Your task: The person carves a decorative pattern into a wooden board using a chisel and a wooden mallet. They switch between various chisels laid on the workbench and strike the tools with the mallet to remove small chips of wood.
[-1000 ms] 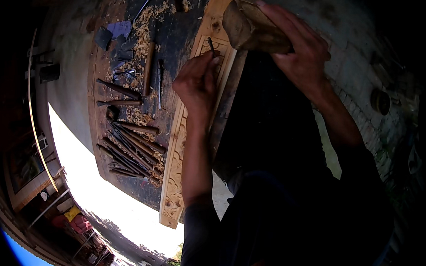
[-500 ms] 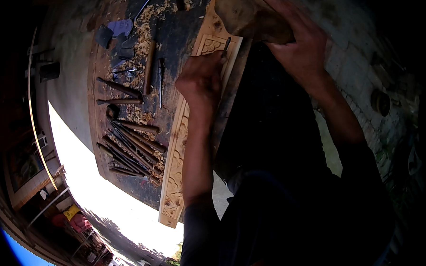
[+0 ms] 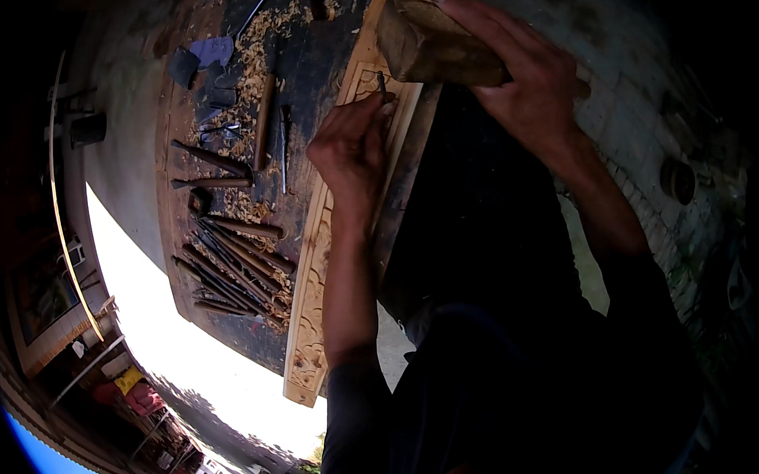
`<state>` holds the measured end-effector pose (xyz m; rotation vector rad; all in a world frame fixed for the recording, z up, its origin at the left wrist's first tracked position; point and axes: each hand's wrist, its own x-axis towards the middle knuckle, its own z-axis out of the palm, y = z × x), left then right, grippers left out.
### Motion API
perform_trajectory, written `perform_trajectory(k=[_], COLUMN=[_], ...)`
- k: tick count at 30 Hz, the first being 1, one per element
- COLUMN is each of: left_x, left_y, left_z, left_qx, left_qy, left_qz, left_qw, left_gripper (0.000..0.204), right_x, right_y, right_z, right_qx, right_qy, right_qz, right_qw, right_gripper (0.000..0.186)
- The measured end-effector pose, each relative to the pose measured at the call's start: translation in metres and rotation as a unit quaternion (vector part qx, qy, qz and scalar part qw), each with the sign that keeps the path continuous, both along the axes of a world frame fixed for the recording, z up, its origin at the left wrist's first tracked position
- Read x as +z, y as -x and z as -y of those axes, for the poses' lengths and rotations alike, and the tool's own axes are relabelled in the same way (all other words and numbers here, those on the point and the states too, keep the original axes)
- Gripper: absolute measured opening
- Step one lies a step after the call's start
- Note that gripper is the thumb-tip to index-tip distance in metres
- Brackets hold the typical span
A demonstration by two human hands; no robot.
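Note:
A long pale board point(image 3: 311, 312) with carved relief lies along the right side of the dark workbench. Over its far part is my left hand point(image 3: 352, 149), fingers closed round a slim carving chisel point(image 3: 381, 84). Only the chisel's dark upper end shows; my fist covers the rest. To the right, my right hand point(image 3: 532, 90) grips a blocky wooden mallet point(image 3: 439, 50). The handle's end pokes out past the hand. The mallet's head hangs above the board, close to the chisel's end but apart from it in the picture.
Left of the board, several carving chisels point(image 3: 232, 265) lie in a heap. A wooden-handled tool point(image 3: 266, 119) and a thin metal tool point(image 3: 286, 148) rest beyond them. Wood shavings point(image 3: 258, 81) are strewn over the bench point(image 3: 321, 57). Glasses point(image 3: 221, 129) lie near its left edge.
The mallet has turned and come slightly left and nearer the chisel, showing more of its side. My left hand and the chisel have shifted a little left.

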<state>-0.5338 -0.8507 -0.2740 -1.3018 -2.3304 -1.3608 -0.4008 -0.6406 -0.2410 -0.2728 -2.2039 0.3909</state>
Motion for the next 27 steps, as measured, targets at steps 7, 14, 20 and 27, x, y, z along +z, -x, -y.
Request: perform_trajectory(k=[7, 14, 20, 27], left_x=[-0.009, -0.008, 0.003, -0.002], left_y=[0.003, -0.002, -0.029, -0.068], left_z=[-0.004, 0.001, 0.023, 0.021], left_qx=[-0.031, 0.009, 0.15, 0.211], left_qy=[-0.031, 0.002, -0.145, -0.217], left_qz=[-0.081, -0.107, 0.235, 0.236], left_qw=[0.996, 0.994, 0.949, 0.923], left_gripper=[0.023, 0.018, 0.014, 0.013], right_x=[-0.005, 0.0, 0.019, 0.009], right_y=[-0.002, -0.007, -0.034, -0.049], right_z=[-0.001, -0.005, 0.0, -0.041], right_qx=[0.023, 0.011, -0.11, -0.048], right_qy=[0.05, -0.052, 0.393, 0.617], right_qz=[-0.068, 0.016, -0.023, -0.146], right_qw=[0.996, 0.998, 0.913, 0.772], right_gripper=[0.076, 0.058, 0.052, 0.052])
